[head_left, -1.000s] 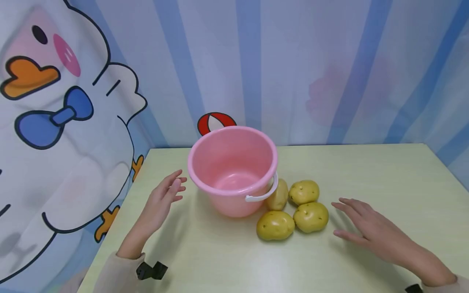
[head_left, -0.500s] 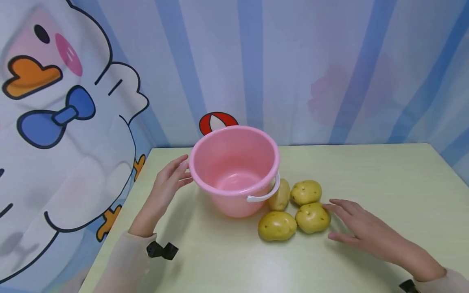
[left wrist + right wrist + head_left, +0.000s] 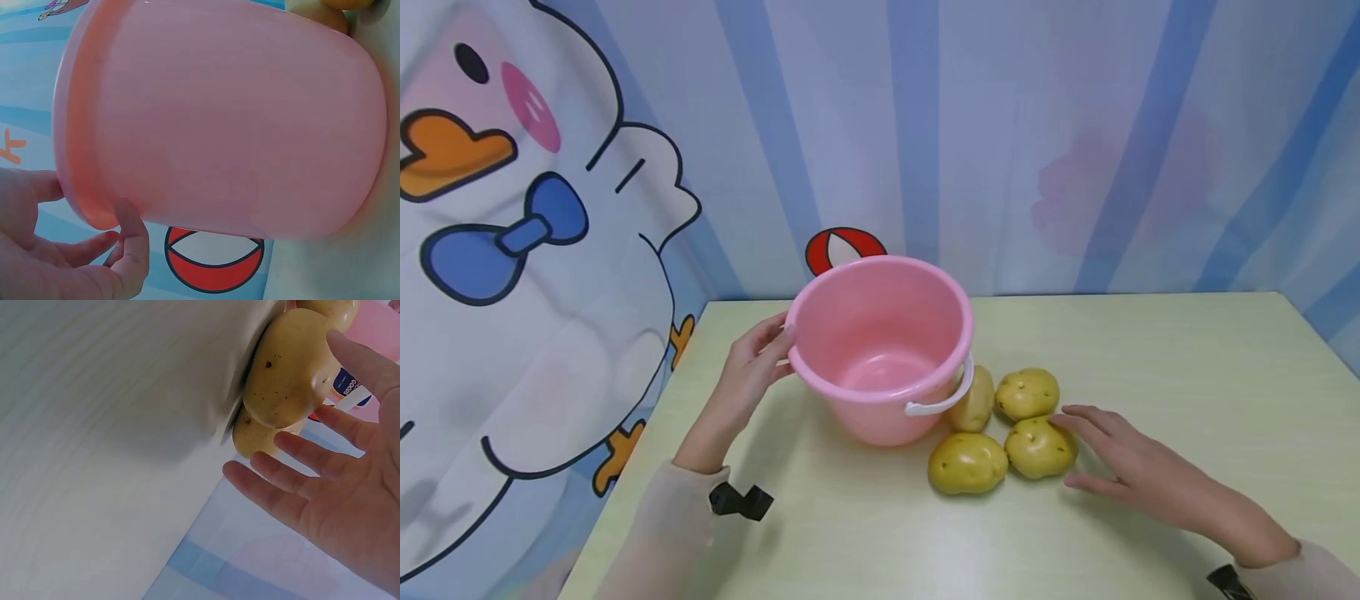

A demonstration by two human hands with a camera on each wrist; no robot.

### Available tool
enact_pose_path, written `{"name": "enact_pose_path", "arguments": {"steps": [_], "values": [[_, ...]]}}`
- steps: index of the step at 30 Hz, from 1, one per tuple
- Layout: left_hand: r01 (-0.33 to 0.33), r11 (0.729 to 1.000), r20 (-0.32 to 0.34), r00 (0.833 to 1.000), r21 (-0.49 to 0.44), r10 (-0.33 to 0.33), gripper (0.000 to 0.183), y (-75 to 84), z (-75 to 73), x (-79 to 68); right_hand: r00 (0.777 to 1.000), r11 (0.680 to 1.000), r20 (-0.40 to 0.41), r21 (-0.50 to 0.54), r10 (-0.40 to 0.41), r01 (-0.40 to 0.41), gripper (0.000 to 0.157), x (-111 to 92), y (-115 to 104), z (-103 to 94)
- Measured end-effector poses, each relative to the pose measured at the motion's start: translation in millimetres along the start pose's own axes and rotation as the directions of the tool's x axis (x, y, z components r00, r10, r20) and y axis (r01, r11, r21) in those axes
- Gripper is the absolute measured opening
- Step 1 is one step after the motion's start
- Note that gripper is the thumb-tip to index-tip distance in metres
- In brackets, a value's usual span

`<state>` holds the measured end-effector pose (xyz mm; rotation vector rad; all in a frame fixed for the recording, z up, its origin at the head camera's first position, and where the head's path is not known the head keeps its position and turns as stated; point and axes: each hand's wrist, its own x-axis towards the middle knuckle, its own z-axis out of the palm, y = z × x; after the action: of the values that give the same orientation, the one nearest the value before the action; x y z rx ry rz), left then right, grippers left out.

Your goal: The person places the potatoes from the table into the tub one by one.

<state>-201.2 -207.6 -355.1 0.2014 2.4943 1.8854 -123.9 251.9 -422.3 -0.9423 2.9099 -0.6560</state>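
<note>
A pink bucket (image 3: 880,333) with a white handle (image 3: 938,405) stands upright on the table. My left hand (image 3: 748,375) holds its left rim; in the left wrist view the thumb touches the rim's edge and a bent finger (image 3: 132,244) meets the wall below it. Several yellow-brown potatoes lie close together right of the bucket: a front one (image 3: 967,463), a right one (image 3: 1041,447), a back one (image 3: 1027,393) and one partly hidden behind the handle (image 3: 973,400). My right hand (image 3: 1138,467), fingers spread and holding nothing, hovers beside the right potato.
The pale table (image 3: 850,533) ends at a back edge against a blue striped cloth (image 3: 992,150). A printed white duck (image 3: 550,350) fills the cloth at left. Black wrist straps (image 3: 741,502) sit at both sleeves.
My left hand has moved right and up to the bucket's rim and taken hold of it. My right hand has come left, nearer the potatoes. Bucket and potatoes stay put.
</note>
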Motion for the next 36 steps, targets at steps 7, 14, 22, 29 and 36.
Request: {"name": "enact_pose_path", "arguments": {"steps": [7, 14, 22, 29, 36], "values": [[-0.004, 1.0, -0.022, 1.0, 0.009, 0.005, 0.054, 4.9, 2.5, 2.6, 0.998, 0.998, -0.021, 0.015, -0.065, 0.065, 0.062, 4, -2, -0.1], [0.008, 1.0, -0.043, 0.999, 0.014, -0.008, 0.053, 7.9, 3.4, 7.4, 0.996, 0.996, -0.023, 0.029, -0.081, 0.082, 0.061, 9, -2, 0.8], [0.02, 0.999, -0.051, 0.998, -0.025, -0.021, 0.05, 7.7, 4.3, 12.5, 0.993, 0.992, -0.032, 0.052, -0.117, 0.118, 0.06, 14, 0, 4.1], [0.028, 0.999, -0.068, 0.997, -0.025, -0.03, 0.048, 8.5, 6.3, 15.5, 0.979, 0.981, -0.069, 0.005, -0.192, 0.193, 0.058, 20, 1, 3.4], [0.04, 0.999, -0.084, 0.996, -0.013, -0.041, 0.049, 11.0, 7.3, 16.5, 0.973, 0.976, -0.078, -0.017, -0.217, 0.216, 0.056, 24, 0, 1.5]]}}
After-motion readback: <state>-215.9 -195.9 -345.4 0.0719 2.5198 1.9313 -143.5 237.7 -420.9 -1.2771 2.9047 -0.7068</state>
